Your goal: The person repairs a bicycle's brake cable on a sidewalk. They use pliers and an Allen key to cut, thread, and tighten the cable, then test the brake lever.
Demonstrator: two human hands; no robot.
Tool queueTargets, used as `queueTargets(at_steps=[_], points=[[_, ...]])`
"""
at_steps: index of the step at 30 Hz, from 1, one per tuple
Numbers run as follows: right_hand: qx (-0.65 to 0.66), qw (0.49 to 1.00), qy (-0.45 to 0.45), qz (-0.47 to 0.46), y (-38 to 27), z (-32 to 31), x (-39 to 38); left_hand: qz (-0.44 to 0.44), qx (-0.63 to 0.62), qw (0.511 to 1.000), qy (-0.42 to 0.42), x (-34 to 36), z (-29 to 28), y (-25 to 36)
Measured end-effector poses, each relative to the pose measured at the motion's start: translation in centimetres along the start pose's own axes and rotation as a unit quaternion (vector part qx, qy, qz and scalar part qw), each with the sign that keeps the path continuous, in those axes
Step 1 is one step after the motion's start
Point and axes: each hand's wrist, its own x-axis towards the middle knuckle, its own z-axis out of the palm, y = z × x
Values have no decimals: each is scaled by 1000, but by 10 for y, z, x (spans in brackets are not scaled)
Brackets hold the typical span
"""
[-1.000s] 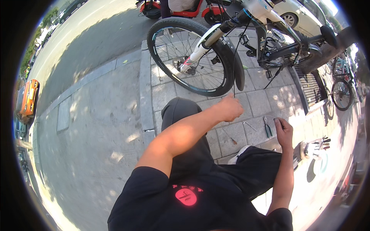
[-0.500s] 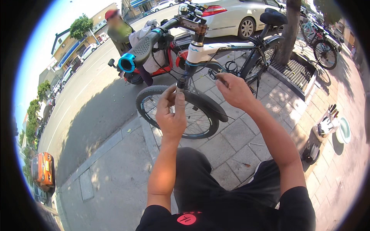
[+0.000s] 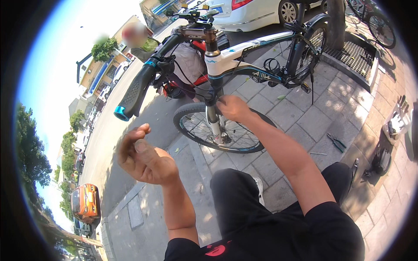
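A white, black and blue bicycle (image 3: 235, 53) stands in front of me, its handlebar grip (image 3: 137, 89) with a blue end ring pointing toward me. My right hand (image 3: 234, 108) is at the top of the front fork (image 3: 212, 115), just above the front wheel (image 3: 185, 130). Its fingers are curled in against the fork, and what they grip is hidden. Below the handlebar grip, my left hand (image 3: 150, 161) is raised off the bicycle. Its fingers are loosely bent and the index finger stands apart from the thumb; nothing shows in it.
Pliers (image 3: 336, 142) and a thin metal rod (image 3: 318, 153) lie on the paving at right. Farther right are a tool container (image 3: 396, 124) and a black object (image 3: 380, 162). A person (image 3: 146, 52) is beside a red scooter beyond the bicycle. A tree trunk (image 3: 335, 26) stands behind it.
My left hand has left the fork and moved left and down. My right hand has moved left onto the fork top. The view has shifted, bringing the pliers into sight.
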Motion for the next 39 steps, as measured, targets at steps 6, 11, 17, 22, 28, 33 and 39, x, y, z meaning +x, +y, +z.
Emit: queueTargets(at_steps=[6,11,17,22,28,33,39], points=[[-33,998,50,-22,14,-18,-33,-316,-24,947,-51,-96,47,-41],[-175,984,-18,-29,99,-119,-103,-493,-29,848,-193,-145,112,-56],[-340,932,-94,81,156,-243,-208,-459,-52,799,-386,-192,214,-32],[-357,927,-82,75,165,-270,-262,-497,-142,718,-467,-228,276,-21],[-483,855,-128,137,186,-325,-314,-589,-31,617,-521,-241,207,-46],[-569,788,-138,190,215,-412,-376,-645,27,564,-515,-264,75,-113],[-605,733,-49,306,204,-480,-398,-694,203,598,-348,-235,-53,-186]])
